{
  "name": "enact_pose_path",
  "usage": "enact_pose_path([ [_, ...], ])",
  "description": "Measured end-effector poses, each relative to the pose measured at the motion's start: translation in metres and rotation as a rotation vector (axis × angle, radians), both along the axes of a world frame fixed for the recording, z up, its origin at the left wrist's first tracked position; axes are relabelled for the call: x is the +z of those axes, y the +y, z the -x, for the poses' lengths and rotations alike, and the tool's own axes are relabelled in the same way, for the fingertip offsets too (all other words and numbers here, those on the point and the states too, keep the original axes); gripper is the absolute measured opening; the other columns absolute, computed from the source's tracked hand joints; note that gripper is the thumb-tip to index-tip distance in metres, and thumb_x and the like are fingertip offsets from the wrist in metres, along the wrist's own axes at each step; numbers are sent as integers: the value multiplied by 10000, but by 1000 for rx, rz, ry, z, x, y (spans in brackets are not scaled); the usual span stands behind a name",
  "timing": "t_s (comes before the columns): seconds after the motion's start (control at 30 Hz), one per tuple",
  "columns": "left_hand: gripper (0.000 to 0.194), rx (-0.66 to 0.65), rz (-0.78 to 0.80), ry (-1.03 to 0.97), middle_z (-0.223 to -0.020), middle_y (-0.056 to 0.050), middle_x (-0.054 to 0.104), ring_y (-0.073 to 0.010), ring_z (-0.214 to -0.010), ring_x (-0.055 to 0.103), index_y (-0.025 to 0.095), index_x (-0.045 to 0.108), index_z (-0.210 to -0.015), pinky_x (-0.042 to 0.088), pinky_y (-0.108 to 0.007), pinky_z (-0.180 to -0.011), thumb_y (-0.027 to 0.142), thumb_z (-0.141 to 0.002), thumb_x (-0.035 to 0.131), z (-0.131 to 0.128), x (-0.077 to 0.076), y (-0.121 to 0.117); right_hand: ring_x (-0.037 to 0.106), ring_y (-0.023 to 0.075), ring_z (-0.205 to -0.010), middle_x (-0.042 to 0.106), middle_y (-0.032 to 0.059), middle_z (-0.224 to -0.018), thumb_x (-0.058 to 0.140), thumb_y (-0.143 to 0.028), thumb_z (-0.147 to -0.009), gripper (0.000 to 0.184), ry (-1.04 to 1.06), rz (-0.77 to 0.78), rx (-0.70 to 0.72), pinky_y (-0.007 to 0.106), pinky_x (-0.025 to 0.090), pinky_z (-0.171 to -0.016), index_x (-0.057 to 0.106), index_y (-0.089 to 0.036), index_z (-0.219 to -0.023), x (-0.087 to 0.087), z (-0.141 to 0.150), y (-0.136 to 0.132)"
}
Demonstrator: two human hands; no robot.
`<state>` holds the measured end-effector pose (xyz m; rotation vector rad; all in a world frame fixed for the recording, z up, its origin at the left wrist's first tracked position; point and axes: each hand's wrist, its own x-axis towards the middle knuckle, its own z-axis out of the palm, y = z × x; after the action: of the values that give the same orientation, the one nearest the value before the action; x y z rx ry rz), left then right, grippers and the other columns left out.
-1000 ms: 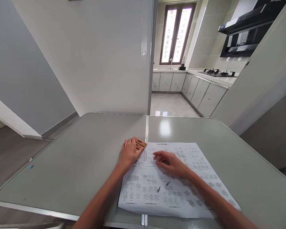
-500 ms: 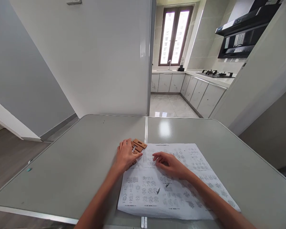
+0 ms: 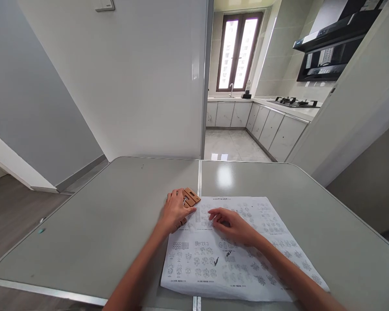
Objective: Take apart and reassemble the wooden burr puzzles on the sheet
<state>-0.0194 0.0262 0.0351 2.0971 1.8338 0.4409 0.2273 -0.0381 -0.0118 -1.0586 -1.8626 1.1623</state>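
Brown slotted pieces under half-open left hand, right hand loosely curled over paper

Bright daylight from window, glare on tabletop (rather hazy), stretched edges, fine print blurred

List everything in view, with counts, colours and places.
table: one, grey, foreground
printed sheet: one, white, on the table
slotted pieces: several, brown, partly under left hand
dark marks: two, blackish, on the sheet
small bit: one, teal, table's left side
wall box: one, white, upper wall
window: one, brown-framed, kitchen back
faucet: one, silvery, below window
cabinets: several, white, under counter
cooktop: one, black, right counter
range hood: one, black, above cooktop
left hand: one, bare, at the pieces
right hand: one, bare, over the sheet
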Motion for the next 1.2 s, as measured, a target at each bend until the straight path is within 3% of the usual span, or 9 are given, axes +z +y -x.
enact_pose_path([
  [0.27, 624, -19, -18, 0, -1355, -99, 647, -363, -1271, 536, 253, 592, -1273, 450, -410, -1001, 486, -740, 818, -9, 3, 7, 706, 195, -960, 731, 68, -1142, 580, -241, -950, 331, -1, -4, 2, 384, 597, -901, 639, -237, -1276, 2, 1, -1],
  [0.53, 951, -115, 37, -88, -1467, -102, 573, -356, -1368, 473, 256, 495, -1440, 456, -384, -1019, 605, -637, 865, 7, -4, 20, 709, 196, -957, 737, 62, -1141, 592, -276, -961, 341, -10, -8, 3, 382, 598, -898, 644, -250, -1297, 1, -2, 0],
  [0.83, 946, -101, -6, 46, -1448, -163, 523, -402, -1325, 461, 217, 545, -1380, 471, -436, -976, 790, -652, 741, -7, -6, 24, 708, 200, -963, 739, 66, -1138, 590, -253, -944, 353, -29, -12, 5, 394, 599, -901, 638, -250, -1293, 4, -2, 0],
  [1.0, 805, -46, 10, 48, -1374, -133, 540, -371, -1276, 505, 258, 628, -1265, 497, -380, -911, 767, -653, 749, -13, -3, 24, 703, 196, -952, 740, 57, -1124, 579, -236, -937, 348, -17, -6, -4, 378, 594, -886, 645, -254, -1278, 5, -2, -1],
  [1.2, 773, -58, 45, 43, -1377, -130, 530, -374, -1275, 504, 253, 648, -1217, 515, -367, -880, 743, -632, 776, -21, 2, 22, 702, 195, -958, 740, 57, -1111, 594, -243, -927, 355, 11, 23, -8, 367, 584, -886, 651, -247, -1278, 4, -2, -1],
])
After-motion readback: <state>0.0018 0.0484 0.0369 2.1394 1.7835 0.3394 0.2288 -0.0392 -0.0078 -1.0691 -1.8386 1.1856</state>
